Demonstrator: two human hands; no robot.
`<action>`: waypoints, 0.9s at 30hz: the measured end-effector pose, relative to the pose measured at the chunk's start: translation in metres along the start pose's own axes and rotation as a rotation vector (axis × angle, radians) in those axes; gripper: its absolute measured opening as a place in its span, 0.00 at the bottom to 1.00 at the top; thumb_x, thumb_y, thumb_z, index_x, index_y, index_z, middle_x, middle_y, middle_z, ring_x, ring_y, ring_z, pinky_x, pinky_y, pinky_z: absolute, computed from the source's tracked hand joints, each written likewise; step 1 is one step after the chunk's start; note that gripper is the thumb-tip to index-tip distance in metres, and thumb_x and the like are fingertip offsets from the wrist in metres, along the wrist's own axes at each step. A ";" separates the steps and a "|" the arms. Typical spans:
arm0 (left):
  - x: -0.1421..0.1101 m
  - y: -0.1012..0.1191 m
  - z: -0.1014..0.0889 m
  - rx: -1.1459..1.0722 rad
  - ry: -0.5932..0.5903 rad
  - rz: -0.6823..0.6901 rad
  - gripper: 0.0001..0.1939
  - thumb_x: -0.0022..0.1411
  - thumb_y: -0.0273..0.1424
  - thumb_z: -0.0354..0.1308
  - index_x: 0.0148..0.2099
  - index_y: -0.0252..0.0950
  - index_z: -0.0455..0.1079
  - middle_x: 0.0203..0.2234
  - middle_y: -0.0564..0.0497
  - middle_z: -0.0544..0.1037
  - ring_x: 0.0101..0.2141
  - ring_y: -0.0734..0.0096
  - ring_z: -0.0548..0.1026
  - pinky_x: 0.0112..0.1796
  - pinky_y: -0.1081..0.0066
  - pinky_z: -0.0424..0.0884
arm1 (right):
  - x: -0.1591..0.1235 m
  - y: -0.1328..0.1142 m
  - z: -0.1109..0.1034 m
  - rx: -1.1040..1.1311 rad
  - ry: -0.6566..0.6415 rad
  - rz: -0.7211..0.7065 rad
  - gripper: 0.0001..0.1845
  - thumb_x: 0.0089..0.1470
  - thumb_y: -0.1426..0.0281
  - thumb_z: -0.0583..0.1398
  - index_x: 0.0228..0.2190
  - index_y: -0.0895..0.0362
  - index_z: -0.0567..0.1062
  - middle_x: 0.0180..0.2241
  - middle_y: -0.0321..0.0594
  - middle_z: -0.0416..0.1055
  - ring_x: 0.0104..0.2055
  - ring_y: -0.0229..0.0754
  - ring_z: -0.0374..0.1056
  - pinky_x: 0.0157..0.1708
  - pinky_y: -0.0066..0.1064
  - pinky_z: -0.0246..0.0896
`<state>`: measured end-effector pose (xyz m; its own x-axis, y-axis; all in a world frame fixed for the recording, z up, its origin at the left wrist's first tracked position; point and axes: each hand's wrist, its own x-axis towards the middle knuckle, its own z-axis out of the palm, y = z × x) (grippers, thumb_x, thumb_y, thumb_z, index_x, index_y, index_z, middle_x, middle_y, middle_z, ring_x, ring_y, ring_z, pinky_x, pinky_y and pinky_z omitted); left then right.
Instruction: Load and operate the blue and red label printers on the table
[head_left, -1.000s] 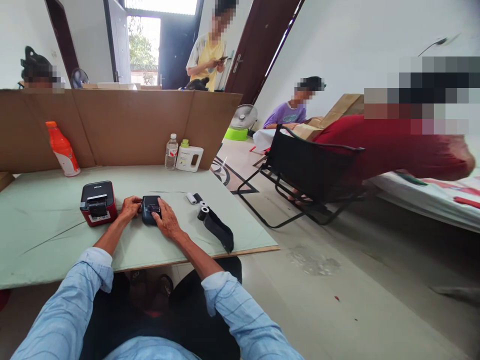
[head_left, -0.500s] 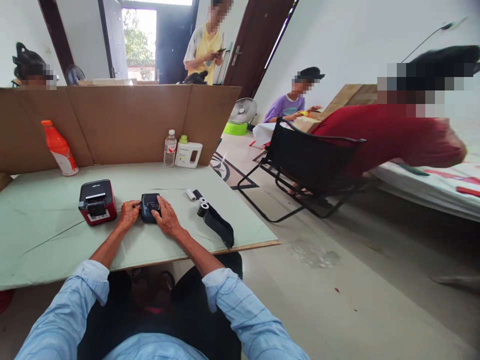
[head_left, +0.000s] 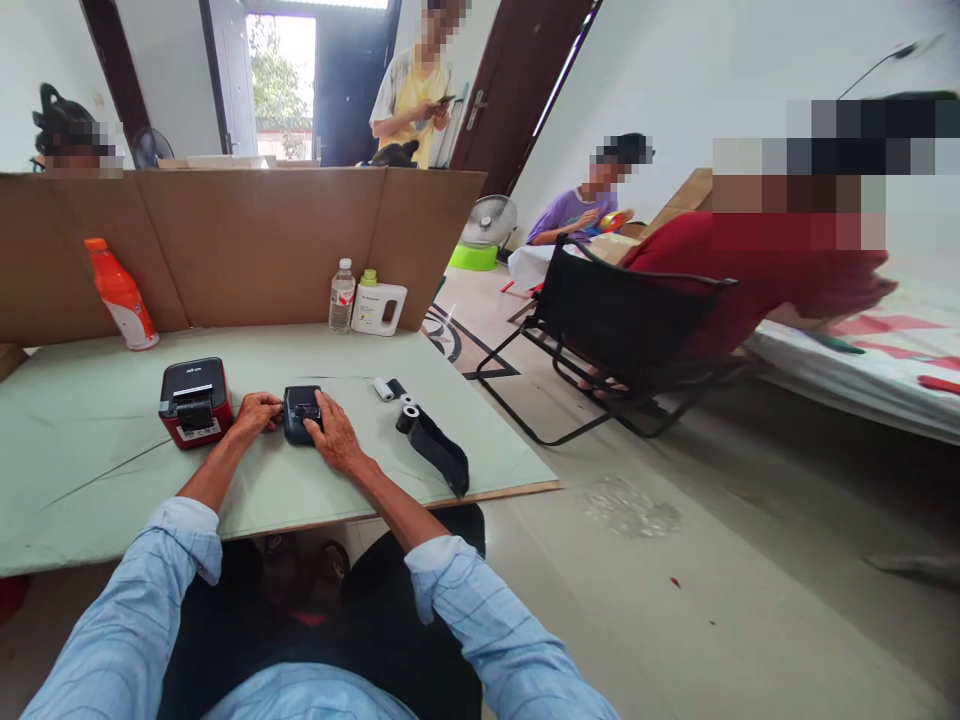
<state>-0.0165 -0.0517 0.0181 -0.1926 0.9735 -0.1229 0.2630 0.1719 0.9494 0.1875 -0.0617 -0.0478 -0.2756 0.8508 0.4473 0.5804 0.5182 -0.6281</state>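
A small black label printer (head_left: 300,407) lies on the pale green table (head_left: 90,440). My left hand (head_left: 253,417) curls against its left side, fingers closed on it. On its right side rests my right hand (head_left: 332,437), with the fingers laid over the top edge. A red and black printer (head_left: 193,402) stands just left of my left hand. Right of my right hand lie white paper rolls (head_left: 384,389) and a black pouch (head_left: 439,455).
A cardboard screen (head_left: 247,245) walls the table's back. An orange bottle (head_left: 120,295), a water bottle (head_left: 342,296) and a white jug (head_left: 378,307) stand along it. A black folding chair (head_left: 622,340) and a person in red are on the right; others sit and stand behind.
My hands stay on the small black printer with only slight finger shifts. The person in red on the right has leaned further over the bed.
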 end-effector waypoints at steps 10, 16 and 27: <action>0.003 0.011 -0.006 -0.026 -0.070 -0.018 0.12 0.49 0.21 0.69 0.39 0.32 0.79 0.24 0.51 0.80 0.23 0.74 0.75 0.23 0.77 0.67 | 0.000 0.000 0.001 -0.015 0.020 -0.015 0.38 0.69 0.57 0.55 0.73 0.60 0.58 0.71 0.59 0.59 0.73 0.58 0.56 0.70 0.55 0.57; 0.009 0.012 -0.003 -0.029 -0.130 -0.010 0.26 0.47 0.20 0.66 0.51 0.32 0.81 0.38 0.46 0.86 0.25 0.74 0.76 0.22 0.78 0.67 | -0.003 -0.003 -0.003 -0.023 -0.006 0.003 0.39 0.69 0.58 0.54 0.72 0.65 0.57 0.72 0.62 0.57 0.74 0.59 0.55 0.70 0.54 0.56; 0.018 0.011 0.003 0.008 -0.147 -0.018 0.36 0.44 0.18 0.62 0.58 0.35 0.79 0.46 0.43 0.86 0.25 0.75 0.75 0.19 0.79 0.65 | -0.004 -0.009 -0.012 -0.022 -0.035 0.049 0.39 0.69 0.58 0.54 0.73 0.63 0.55 0.73 0.61 0.54 0.75 0.60 0.53 0.71 0.56 0.55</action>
<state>-0.0139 -0.0320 0.0254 -0.0570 0.9818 -0.1811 0.2687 0.1897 0.9444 0.1925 -0.0704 -0.0365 -0.2729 0.8780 0.3932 0.6102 0.4740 -0.6348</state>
